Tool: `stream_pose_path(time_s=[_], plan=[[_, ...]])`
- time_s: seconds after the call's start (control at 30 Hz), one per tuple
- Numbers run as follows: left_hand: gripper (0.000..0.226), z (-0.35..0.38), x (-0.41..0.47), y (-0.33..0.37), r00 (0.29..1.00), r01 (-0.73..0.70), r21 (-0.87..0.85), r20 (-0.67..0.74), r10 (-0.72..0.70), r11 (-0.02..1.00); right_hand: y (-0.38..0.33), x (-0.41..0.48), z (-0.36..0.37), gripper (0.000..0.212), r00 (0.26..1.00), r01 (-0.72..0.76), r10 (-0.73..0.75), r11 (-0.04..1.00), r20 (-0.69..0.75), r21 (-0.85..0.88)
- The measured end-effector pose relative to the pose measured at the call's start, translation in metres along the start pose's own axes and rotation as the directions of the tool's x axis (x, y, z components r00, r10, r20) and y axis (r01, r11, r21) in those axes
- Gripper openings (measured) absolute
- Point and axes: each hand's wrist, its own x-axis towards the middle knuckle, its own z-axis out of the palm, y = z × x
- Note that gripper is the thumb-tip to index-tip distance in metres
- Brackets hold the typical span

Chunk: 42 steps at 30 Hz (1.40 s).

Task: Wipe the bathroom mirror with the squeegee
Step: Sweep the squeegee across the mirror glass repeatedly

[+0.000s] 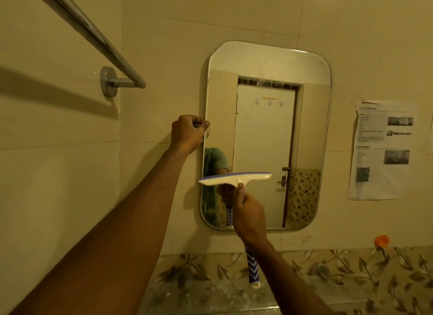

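Note:
A rounded rectangular mirror (267,131) hangs on the beige tiled wall and reflects a white door. My left hand (187,134) is closed on the mirror's left edge at about mid-height. My right hand (246,211) grips the squeegee (234,178) just below its head. The cream blade with a blue rubber strip lies level against the lower left part of the glass. Its blue and white patterned handle sticks out below my wrist.
A chrome towel bar (93,35) juts from the left wall at upper left. A printed paper sheet (382,150) is stuck to the wall right of the mirror. An orange hook (381,241) sits lower right, above a leaf-patterned tile border (328,267).

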Motion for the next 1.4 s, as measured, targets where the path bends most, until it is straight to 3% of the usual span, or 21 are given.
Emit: stream_pose_path(time_s=[0.2,0.6,0.87,1.13,1.4], plan=[[0.034,0.004,-0.022,-0.022,0.999,-0.017,0.117,0.032,0.013,0.993,-0.029,0.028,-0.017,0.056,0.992,0.123,-0.123,0.992,-0.006,0.018],[0.033,0.004,-0.036,-0.024,0.999,-0.004,0.111,0.051,-0.002,0.994,0.044,-0.043,0.008,0.057,0.997,-0.025,0.031,0.996,0.064,-0.089],[0.034,0.006,-0.049,-0.036,0.999,0.016,0.115,0.037,-0.021,0.993,0.014,-0.007,-0.007,0.054,0.995,0.089,-0.089,0.996,0.045,0.018],[0.033,0.008,-0.048,-0.040,0.999,0.011,0.115,0.030,-0.015,0.993,0.056,-0.038,0.008,0.057,0.998,0.020,-0.011,0.991,0.067,-0.135],[0.032,0.010,-0.053,-0.042,0.999,0.047,0.104,0.007,-0.048,0.994,0.077,-0.046,-0.009,0.056,0.994,0.078,-0.051,0.947,0.095,-0.313]])
